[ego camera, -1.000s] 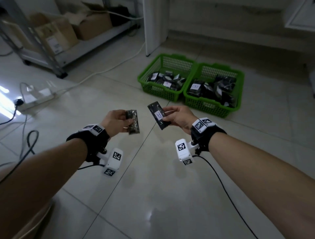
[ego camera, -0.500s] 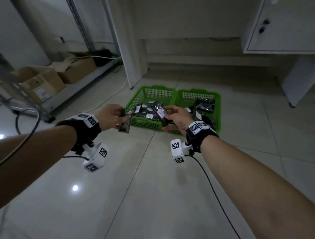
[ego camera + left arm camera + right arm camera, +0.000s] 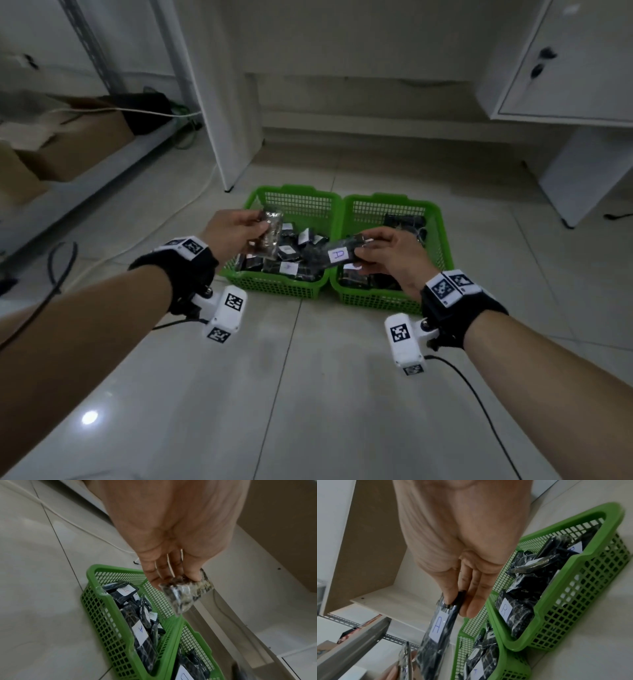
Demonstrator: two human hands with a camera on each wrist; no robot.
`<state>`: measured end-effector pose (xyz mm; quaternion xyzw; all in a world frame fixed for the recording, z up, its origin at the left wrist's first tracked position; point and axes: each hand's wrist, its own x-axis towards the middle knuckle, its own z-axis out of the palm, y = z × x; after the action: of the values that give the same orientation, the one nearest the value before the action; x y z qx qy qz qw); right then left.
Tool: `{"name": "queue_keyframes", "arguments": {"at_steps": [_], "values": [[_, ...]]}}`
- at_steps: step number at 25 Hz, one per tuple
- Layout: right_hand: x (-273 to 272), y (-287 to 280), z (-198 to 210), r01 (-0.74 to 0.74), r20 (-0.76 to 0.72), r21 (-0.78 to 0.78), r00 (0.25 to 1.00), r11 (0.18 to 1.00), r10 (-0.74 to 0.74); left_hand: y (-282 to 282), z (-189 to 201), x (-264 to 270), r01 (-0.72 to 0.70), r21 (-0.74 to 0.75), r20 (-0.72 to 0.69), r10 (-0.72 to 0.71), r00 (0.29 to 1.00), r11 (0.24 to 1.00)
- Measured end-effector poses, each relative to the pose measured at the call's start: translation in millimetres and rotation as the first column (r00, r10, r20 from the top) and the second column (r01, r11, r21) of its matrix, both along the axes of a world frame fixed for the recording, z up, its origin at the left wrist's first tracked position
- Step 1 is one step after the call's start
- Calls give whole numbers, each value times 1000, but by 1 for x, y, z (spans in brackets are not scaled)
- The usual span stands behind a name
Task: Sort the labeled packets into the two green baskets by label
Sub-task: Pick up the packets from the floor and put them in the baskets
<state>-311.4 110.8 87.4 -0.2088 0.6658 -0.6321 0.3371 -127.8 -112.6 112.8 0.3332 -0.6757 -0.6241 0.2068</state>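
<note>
Two green baskets stand side by side on the floor, the left basket (image 3: 274, 287) holding several dark packets labelled A, the right basket (image 3: 442, 236) holding packets labelled B. My left hand (image 3: 236, 233) pinches a clear packet (image 3: 270, 236) above the left basket; its label is not visible. That packet (image 3: 185, 596) hangs from my fingertips in the left wrist view. My right hand (image 3: 390, 253) pinches a dark packet with a white A label (image 3: 337, 255) over the gap between the baskets. The A label (image 3: 437, 627) shows clearly in the right wrist view.
A white furniture leg (image 3: 226, 102) stands just behind the left basket. A white cabinet (image 3: 565, 68) is at the right. A metal shelf with cardboard boxes (image 3: 68, 147) runs along the left. Cables (image 3: 61, 260) lie on the tiled floor.
Both hands have moved forward with their packets and now hang over the baskets. The head view has come closer to the baskets.
</note>
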Motion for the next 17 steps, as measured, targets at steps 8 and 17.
{"name": "queue_keyframes", "arguments": {"at_steps": [8, 17], "values": [[-14, -32, -2, 96, -154, 111, 985, 989, -78, -87, -48, -48, 209, -2, 172, -205, 963, 978], [0, -105, -20, 221, -270, 320, 953, 921, -135, -108, -62, -47, 553, -564, 373, -408, 833, 614]]}}
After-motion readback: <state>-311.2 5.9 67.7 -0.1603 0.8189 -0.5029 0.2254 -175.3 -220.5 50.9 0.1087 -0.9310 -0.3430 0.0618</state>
